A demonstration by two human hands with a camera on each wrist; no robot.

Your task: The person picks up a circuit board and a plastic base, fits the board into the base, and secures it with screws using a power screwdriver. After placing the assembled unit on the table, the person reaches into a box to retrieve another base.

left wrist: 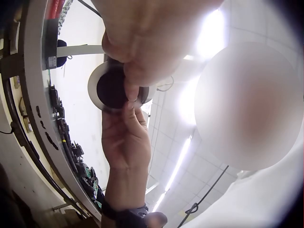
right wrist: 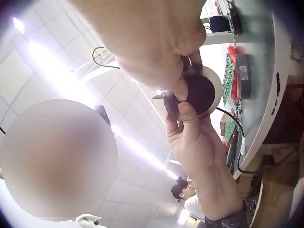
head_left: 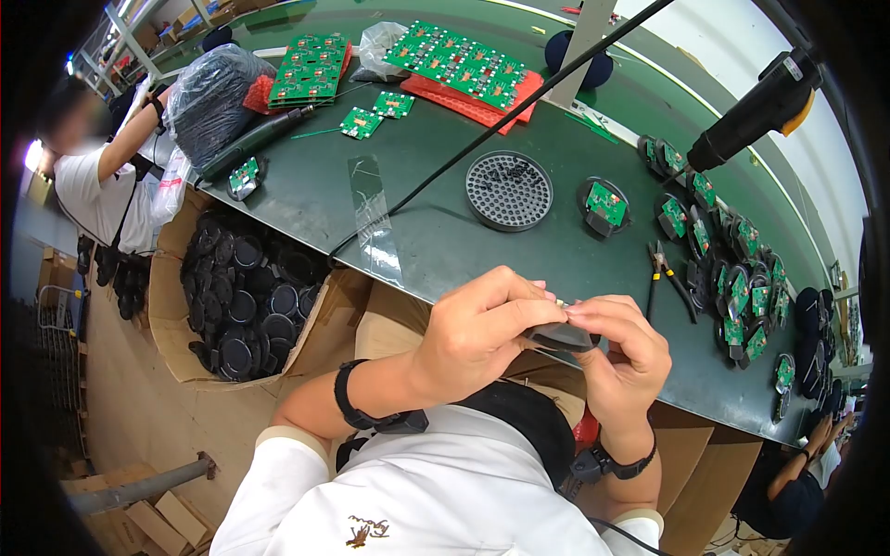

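Note:
Both hands hold one round black housing [head_left: 564,337] in front of the person's body, at the table's near edge. My left hand [head_left: 477,329] pinches it from the left with thumb and fingers. From the right, my right hand [head_left: 623,352] grips its other side, and the fingertips of both hands nearly meet over the top. The left wrist view shows the housing's dark round face [left wrist: 111,88] with a pale rim. In the right wrist view the same disc [right wrist: 202,92] sits between both thumbs. Its upper side is mostly hidden by fingers.
A perforated dish [head_left: 509,190] of small dark parts and a housing with a green board [head_left: 605,206] lie beyond the hands. Pliers [head_left: 669,278] and many board-fitted housings [head_left: 737,287] lie right. An electric screwdriver [head_left: 756,111] hangs above. A carton [head_left: 171,324] of black housings stands left.

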